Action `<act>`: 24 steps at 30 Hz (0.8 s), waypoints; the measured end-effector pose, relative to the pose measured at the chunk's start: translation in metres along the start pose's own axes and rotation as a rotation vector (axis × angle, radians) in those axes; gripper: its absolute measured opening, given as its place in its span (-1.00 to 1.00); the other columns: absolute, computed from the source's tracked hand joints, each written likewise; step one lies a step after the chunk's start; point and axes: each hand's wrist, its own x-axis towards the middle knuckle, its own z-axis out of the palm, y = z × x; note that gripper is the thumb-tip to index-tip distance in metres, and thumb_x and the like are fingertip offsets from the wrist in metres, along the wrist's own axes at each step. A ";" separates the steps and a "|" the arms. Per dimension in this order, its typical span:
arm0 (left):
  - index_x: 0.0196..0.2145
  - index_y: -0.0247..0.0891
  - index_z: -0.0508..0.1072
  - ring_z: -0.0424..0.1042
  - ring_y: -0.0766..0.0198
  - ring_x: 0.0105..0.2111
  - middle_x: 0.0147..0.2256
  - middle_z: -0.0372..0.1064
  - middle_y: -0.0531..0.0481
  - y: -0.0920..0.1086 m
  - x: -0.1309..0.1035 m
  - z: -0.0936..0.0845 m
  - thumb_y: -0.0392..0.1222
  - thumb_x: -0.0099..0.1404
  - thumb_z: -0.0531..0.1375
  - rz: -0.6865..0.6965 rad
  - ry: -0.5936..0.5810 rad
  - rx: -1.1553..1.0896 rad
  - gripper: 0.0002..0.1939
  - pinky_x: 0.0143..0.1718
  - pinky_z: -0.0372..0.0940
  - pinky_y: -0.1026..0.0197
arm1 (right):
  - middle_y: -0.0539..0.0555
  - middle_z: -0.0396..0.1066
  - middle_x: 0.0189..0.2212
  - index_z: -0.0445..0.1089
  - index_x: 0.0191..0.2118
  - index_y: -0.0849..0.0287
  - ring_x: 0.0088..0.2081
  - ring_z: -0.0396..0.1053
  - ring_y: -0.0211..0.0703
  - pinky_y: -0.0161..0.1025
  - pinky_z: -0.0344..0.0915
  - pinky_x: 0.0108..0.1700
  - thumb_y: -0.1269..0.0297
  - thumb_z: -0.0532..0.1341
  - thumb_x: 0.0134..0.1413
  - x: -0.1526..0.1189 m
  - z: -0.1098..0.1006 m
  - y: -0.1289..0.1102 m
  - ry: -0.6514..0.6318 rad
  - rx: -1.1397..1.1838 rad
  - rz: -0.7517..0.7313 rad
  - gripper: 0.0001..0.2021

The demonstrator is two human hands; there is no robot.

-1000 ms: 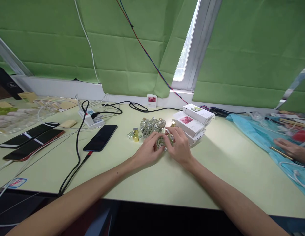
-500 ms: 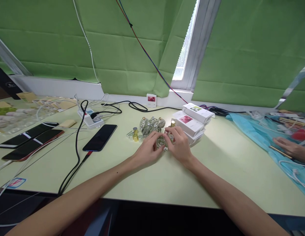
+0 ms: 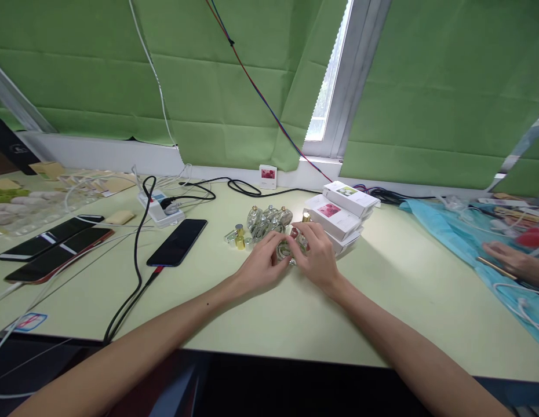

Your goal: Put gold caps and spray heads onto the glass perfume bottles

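hardly any movement since the earlier frame: hands in same spot, reddish cap now shows clearer

left hand (image 3: 266, 262) and right hand (image 3: 316, 255) are close together over the table (image 3: 382, 313), around mid-view. between them is a round glass bottle (image 3: 284, 250), greenish inside, low at the table surface. left hand is partly closed, fingers bent forward over the near side of the bottle, thumb lower down; it has hold of the bottle from the left. right hand is partly closed too, fingers curled, fingertips on the bottle from the right; exact grip partly hidden by the fingers. reddish cap (image 3: 294, 232) sits just beyond the fingertips, can't tell if it is on the bottle.

cluster of glass bottles (image 3: 269, 220) right behind the left hand, metallic tops on them. gold vial (image 3: 239, 238) upright left of the cluster, small clear pieces beside it. gold cap (image 3: 306, 217) just behind the right hand, near the stack of white boxes (image 3: 334, 217), which have flower pictures on top. small white box (image 3: 268, 176) upright at the back by the wall.

dark phone (image 3: 177, 242) with cable on the left, power strip (image 3: 161, 211) behind it, two more phones (image 3: 56, 246) further left. blue sheet (image 3: 447, 237) far right, another person's hand (image 3: 508, 259) over it, near a thin gold stick (image 3: 495, 267).
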 end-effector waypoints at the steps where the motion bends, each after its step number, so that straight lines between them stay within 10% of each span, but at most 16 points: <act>1: 0.07 -0.18 0.40 0.32 0.43 -0.48 -0.02 0.35 -0.08 0.000 0.000 0.000 -0.25 0.37 0.19 0.001 0.001 -0.001 -0.68 -0.45 0.33 0.25 | 0.15 0.50 -0.17 0.42 0.01 0.11 -0.15 0.42 -0.04 -0.20 0.35 -0.34 0.29 0.20 0.38 0.000 0.000 -0.001 0.000 0.000 -0.005 -0.84; 24: 0.05 -0.15 0.42 0.31 0.39 -0.48 -0.06 0.36 -0.07 0.000 0.000 0.000 -0.20 0.38 0.19 -0.004 -0.001 0.012 -0.70 -0.46 0.31 0.24 | 0.10 0.41 -0.29 0.44 -0.07 0.10 -0.31 0.37 -0.13 -0.24 0.30 -0.38 0.23 0.19 0.41 0.000 0.001 0.006 -0.032 -0.041 0.022 -0.88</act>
